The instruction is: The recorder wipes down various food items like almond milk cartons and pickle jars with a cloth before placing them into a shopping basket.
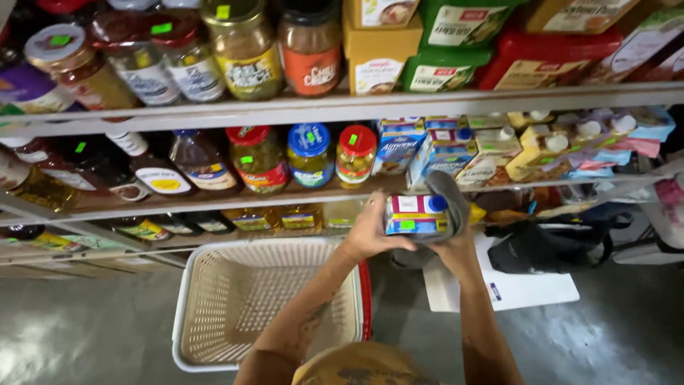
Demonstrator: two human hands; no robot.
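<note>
My left hand (369, 232) grips the left end of a small blue and white carton (415, 214) with a blue cap and a green sticker. On its right side, my right hand (456, 246) presses a grey cloth (450, 199) against the carton. Both hands are raised in front of the middle shelf (214, 201), just below a row of similar cartons (442, 150). A cream plastic basket (235, 299) with a red rim stands on the floor under my left forearm.
Metal shelves hold jars (310, 153), dark bottles (153, 171) and boxes. A black bag (548, 242) and a white sheet (513, 289) lie on the grey floor at right. Tubs and boxes fill the top shelf (456, 71).
</note>
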